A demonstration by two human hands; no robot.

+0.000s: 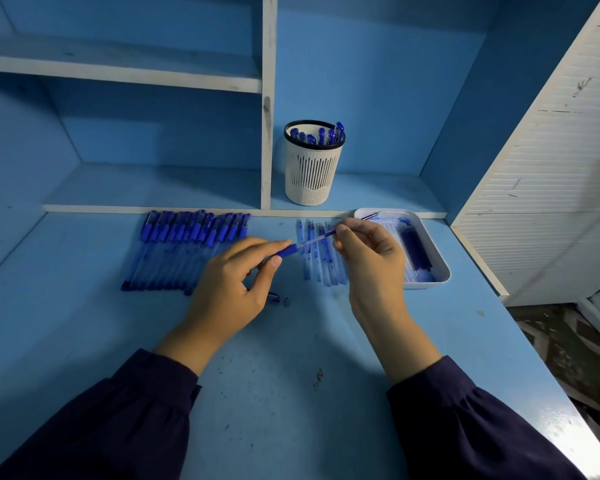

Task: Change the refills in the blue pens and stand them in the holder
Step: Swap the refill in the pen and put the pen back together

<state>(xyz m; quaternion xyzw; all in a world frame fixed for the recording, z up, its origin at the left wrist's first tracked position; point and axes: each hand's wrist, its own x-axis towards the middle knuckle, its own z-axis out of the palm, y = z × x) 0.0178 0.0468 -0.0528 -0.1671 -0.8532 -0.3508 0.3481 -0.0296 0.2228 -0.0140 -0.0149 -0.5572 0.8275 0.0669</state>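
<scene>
Centre of frame: the left hand (236, 275) pinches the blue pen barrel (286, 252) at its grip. The right hand (368, 251) pinches the refill (317, 239), which sits partly inside the barrel. Likely faults: a skewed refill may bend or smear ink, and the loose cap (272, 296) and nose piece (287, 301) below the left hand may roll away. The holder (312, 171) stands upper centre, part filled.

dim bluish light, warped edges
</scene>
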